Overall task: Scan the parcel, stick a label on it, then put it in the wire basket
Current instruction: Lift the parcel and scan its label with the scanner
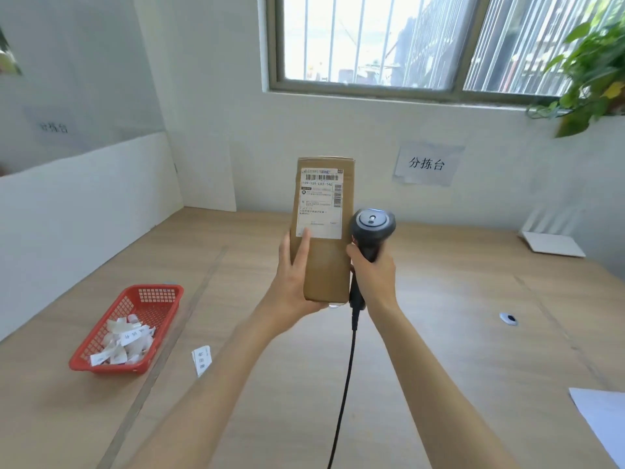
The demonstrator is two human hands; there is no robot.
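Parcel up at centre frame, scanner right beside it.
Wooden table [439,333] below; tall brown cardboard parcel [326,265] upright, gripped by the left hand [294,282]; red plastic mesh basket [162,292] lower left; right hand [375,275] wrapped around the black corded barcode scanner [372,228].

A wooden table [439,333] stands against a white wall [209,106]. On the wall hangs a paper sign [427,164] with printed characters, below a barred window [372,42]. A green plant [588,72] is at the right. A white router [551,236] lies on the far right of the table, and a white sheet [602,424] lies at the near right edge.
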